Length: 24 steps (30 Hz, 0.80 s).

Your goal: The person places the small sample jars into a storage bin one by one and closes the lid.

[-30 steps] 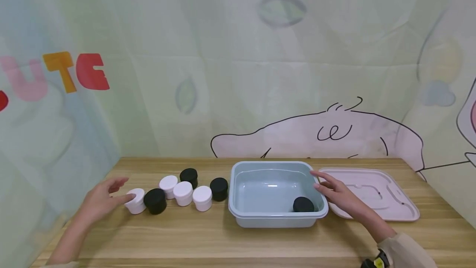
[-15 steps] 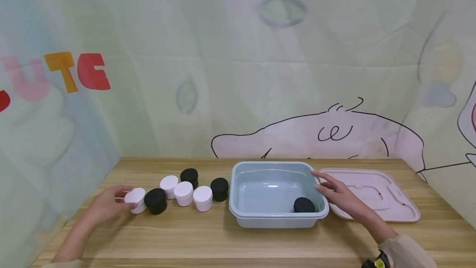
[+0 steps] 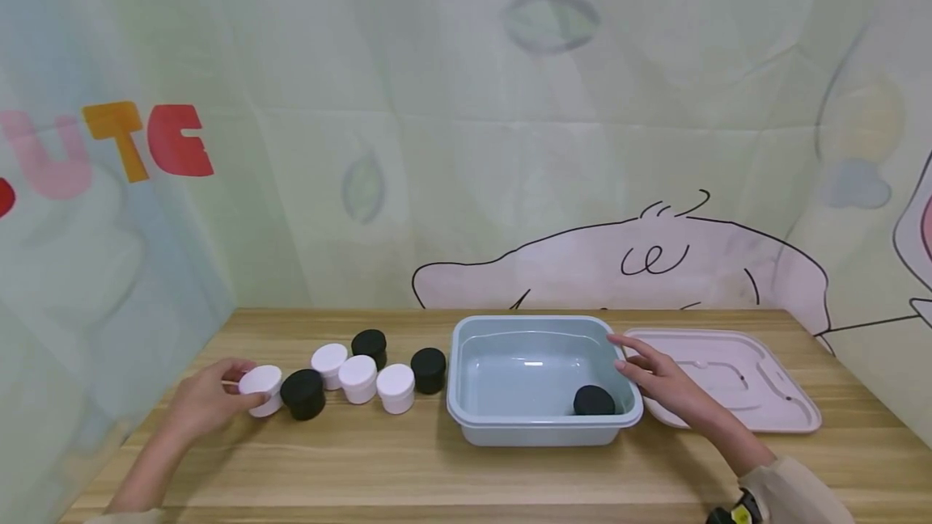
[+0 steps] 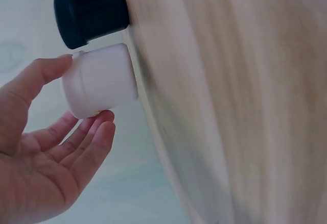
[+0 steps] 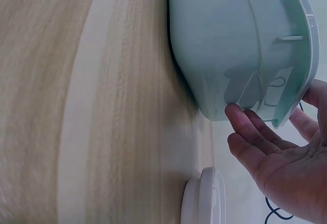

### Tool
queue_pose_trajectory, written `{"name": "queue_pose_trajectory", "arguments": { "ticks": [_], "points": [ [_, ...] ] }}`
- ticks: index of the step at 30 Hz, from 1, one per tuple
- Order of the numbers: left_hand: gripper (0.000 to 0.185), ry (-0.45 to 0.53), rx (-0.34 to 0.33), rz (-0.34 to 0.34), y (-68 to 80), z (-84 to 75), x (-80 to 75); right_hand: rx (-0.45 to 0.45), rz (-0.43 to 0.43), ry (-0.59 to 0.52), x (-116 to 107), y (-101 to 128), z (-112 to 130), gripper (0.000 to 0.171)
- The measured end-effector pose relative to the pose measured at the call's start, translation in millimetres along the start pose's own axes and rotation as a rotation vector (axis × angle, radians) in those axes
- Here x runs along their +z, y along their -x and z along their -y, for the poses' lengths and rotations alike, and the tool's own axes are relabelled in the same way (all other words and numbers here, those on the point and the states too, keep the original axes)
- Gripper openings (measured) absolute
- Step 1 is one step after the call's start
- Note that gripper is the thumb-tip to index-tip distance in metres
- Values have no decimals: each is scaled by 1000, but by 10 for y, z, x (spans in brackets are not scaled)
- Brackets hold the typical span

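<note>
With one black jar (image 3: 594, 400) already binned, the left hand (image 3: 205, 400) is gripping a small white round plastic jar (image 3: 261, 390) at nine o'clock of the pale blue rectangular plastic bin (image 3: 466, 415), six jars remaining, while the right hand (image 3: 655, 378), fingers straight, is steadying its rim.

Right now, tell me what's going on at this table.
A person sits at a wooden table sorting small jars. The left hand grips a white jar at the left end of a cluster of white and black jars, next to a black jar. The right hand rests with straight fingers against the right wall of a blue tub. One black jar already lies in the tub. A pink lid lies flat to the tub's right.
</note>
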State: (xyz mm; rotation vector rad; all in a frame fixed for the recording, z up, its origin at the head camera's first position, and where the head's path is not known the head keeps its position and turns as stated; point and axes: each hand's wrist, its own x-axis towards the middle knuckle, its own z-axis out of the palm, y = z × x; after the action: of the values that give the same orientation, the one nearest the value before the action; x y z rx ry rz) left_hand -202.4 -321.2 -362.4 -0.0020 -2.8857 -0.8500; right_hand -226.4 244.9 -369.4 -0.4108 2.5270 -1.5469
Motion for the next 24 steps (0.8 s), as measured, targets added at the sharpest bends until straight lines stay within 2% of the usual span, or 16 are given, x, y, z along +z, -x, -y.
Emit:
{"name": "queue_pose_trajectory", "arguments": {
  "ticks": [5, 11, 18, 24],
  "points": [
    [57, 4, 11, -76, 36, -42, -31, 1, -2, 6, 1, 0, -4, 54],
    [56, 16, 15, -144, 49, -186, -92, 5, 2, 10, 4, -2, -5, 54],
    [59, 70, 8, -222, 37, -467, -142, 19, -1, 12, 3, -1, -3, 54],
    [56, 111, 53, -265, 26, -781, -118, 10, -5, 11, 4, -2, -2, 54]
  ]
}}
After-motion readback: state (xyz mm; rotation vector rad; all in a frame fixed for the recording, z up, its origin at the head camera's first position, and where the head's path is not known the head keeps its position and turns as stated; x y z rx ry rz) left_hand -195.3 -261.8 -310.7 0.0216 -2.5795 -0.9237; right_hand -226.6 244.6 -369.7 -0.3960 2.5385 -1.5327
